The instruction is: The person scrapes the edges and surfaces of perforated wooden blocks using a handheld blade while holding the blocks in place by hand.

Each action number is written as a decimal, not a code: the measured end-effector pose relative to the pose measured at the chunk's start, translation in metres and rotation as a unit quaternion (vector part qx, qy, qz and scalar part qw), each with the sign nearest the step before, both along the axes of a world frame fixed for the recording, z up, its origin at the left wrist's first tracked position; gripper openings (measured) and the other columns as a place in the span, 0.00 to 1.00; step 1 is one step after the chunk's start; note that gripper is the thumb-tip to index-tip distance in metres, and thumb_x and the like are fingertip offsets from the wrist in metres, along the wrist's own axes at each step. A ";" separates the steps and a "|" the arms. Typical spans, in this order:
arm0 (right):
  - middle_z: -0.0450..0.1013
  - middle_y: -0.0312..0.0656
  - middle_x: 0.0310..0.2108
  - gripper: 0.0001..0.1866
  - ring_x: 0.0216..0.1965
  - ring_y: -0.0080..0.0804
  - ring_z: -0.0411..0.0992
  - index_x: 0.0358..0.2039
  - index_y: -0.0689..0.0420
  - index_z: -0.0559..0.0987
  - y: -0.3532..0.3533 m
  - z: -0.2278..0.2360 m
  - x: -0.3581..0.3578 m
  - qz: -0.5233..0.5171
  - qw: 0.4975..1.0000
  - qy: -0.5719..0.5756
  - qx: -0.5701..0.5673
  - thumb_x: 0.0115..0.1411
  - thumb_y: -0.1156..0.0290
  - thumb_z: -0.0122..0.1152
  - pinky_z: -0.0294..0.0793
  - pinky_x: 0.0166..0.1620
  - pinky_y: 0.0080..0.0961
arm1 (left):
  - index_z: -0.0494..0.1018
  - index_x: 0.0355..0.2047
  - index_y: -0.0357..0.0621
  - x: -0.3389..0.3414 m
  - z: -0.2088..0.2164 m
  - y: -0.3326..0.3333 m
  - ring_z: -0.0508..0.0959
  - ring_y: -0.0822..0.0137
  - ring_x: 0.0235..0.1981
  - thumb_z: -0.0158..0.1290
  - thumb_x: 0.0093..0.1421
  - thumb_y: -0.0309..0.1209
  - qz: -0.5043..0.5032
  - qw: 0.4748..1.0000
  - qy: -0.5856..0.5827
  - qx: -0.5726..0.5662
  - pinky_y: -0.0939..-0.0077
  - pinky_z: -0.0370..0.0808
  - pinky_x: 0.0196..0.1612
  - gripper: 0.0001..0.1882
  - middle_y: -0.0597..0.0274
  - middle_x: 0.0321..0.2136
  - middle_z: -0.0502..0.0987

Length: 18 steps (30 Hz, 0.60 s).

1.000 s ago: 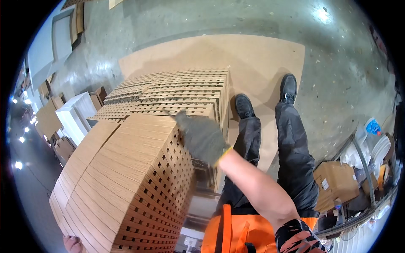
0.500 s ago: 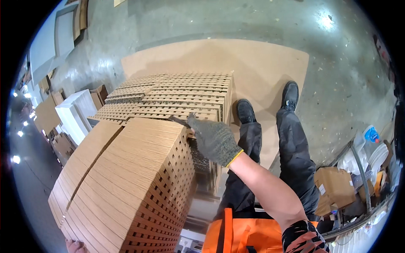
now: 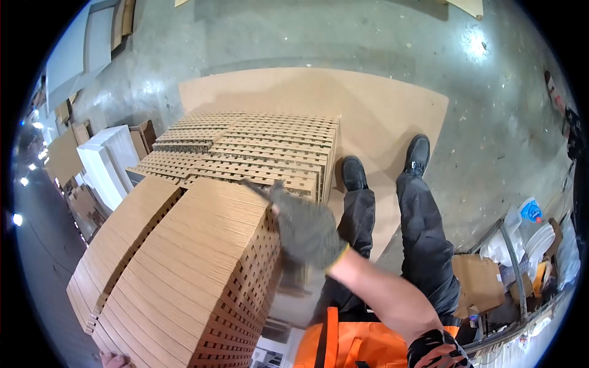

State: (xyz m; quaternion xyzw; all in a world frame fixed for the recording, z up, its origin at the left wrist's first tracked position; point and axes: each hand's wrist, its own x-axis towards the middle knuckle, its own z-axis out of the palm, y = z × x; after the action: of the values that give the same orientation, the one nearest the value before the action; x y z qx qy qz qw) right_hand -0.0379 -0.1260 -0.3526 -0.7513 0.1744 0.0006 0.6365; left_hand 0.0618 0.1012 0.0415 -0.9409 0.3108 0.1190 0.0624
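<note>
Person stands on a large flat cardboard sheet (image 3: pixel 380 104) laid on the grey concrete floor (image 3: pixel 294 37), black shoes (image 3: pixel 354 173) just right of a low stack of slotted cardboard pieces (image 3: pixel 257 150). Orange vest at the near edge.

Right hand (image 3: pixel 305 230), in a grey work glove, is spread flat with the fingers (image 3: pixel 257 189) pointing far-left, pressed against the upper right corner of a thick bundle of slotted cardboard pieces (image 3: pixel 184 276). Not pinching anything, palm on the bundle's edge.

Left hand (image 3: pixel 113 360) barely shows at the near-left bottom edge, bare fingertips under the bundle's lower corner; cannot tell how it grips.

Bundle is held up close to the camera, near-left, tilted, many tan layers side by side with rows of slots along the right face. It overlaps the near edge of the low stack in view; touching or not, cannot tell.

Left of the stack: white panels (image 3: pixel 107 162) and more brown board. Far right: a small brown box (image 3: pixel 475 279) and white sacks (image 3: pixel 534 239) by a metal rail.
</note>
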 end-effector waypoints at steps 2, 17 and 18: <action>0.79 0.50 0.32 0.18 0.27 0.46 0.78 0.57 0.60 0.73 -0.003 -0.011 0.008 0.127 0.988 0.093 0.001 0.70 0.67 0.52 0.79 0.31 0.41 | 0.76 0.40 0.46 0.000 -0.001 0.000 0.75 0.56 0.50 0.41 0.72 0.44 0.004 1.000 0.003 0.001 0.49 0.63 0.66 0.19 0.56 0.44 0.78; 0.77 0.44 0.29 0.24 0.20 0.38 0.74 0.66 0.60 0.62 0.024 0.059 -0.014 0.165 0.981 0.081 -0.057 0.72 0.67 0.49 0.73 0.22 0.36 | 0.71 0.51 0.45 -0.005 0.007 0.006 0.77 0.51 0.49 0.33 0.75 0.54 0.006 0.999 -0.015 -0.035 0.42 0.67 0.62 0.27 0.52 0.45 0.79; 0.77 0.43 0.28 0.25 0.19 0.37 0.73 0.66 0.60 0.62 0.025 0.064 -0.015 0.165 0.981 0.079 -0.068 0.72 0.68 0.48 0.73 0.20 0.35 | 0.69 0.54 0.45 -0.005 0.010 0.009 0.78 0.49 0.49 0.32 0.75 0.55 -0.019 0.999 -0.017 -0.021 0.41 0.69 0.60 0.28 0.50 0.45 0.79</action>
State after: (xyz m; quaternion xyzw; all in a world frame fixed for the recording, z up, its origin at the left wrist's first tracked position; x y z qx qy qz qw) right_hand -0.0530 -0.1008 -0.2889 -0.8090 0.0972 0.1533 0.5590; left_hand 0.0571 0.1106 0.0510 -0.9380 0.3297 0.0950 0.0499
